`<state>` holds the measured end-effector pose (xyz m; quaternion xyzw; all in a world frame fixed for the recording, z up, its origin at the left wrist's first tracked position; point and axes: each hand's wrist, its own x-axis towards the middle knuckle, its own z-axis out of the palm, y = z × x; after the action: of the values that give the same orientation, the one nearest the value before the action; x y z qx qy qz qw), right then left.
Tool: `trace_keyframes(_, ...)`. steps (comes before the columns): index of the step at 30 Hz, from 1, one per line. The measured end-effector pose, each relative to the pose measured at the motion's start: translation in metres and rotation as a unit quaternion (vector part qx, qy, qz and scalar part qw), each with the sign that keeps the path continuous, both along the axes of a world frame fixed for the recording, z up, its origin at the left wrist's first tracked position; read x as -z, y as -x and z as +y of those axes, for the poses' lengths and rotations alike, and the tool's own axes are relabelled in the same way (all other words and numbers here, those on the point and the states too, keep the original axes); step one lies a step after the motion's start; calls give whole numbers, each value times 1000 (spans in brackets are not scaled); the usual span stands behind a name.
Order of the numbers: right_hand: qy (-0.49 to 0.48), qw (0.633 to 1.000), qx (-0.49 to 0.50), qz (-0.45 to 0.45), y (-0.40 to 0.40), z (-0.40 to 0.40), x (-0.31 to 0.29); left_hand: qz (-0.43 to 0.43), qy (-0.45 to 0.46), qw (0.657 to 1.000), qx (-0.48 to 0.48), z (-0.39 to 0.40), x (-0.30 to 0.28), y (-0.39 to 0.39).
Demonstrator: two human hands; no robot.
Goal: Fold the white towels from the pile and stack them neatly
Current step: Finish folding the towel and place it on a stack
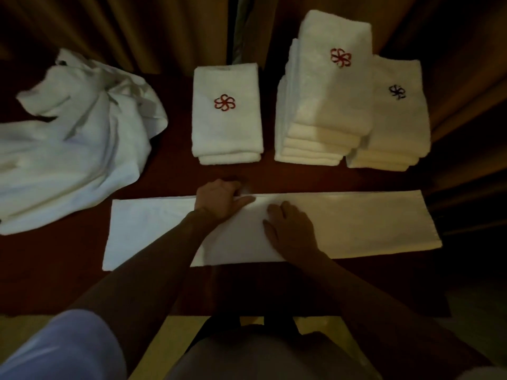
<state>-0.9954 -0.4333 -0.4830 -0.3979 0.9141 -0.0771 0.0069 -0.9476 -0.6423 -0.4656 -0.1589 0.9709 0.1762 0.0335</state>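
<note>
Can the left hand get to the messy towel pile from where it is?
Probably yes. The left hand rests on the long towel, and only bare dark tabletop lies between it and the pile.

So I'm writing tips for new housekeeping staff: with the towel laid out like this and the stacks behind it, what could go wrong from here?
Both the left hand and right hand press near the middle of the long towel strip, leaving its ends free, so the next fold may land skewed. The tall stack looks stepped toward the front and could topple if another towel is added. The unfolded pile lies close to the strip's left end and could snag it.
</note>
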Motion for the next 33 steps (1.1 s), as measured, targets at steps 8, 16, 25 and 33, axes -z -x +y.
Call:
trace_keyframes(8,-71,996,52,-20,1,-13,-9,71,14,997,-38,-60,9,-56)
trace_keyframes(16,-96,994,44,43,2,-18,-8,74,44,982,-167,-64,10,-60)
trace_keyframes(25,-94,994,43,42,2,-19,-5,209,66,976,0,-35,22,-86)
trace_keyframes(33,0,977,84,-197,18,-16,-24,61,60,995,-60,23,8,-55)
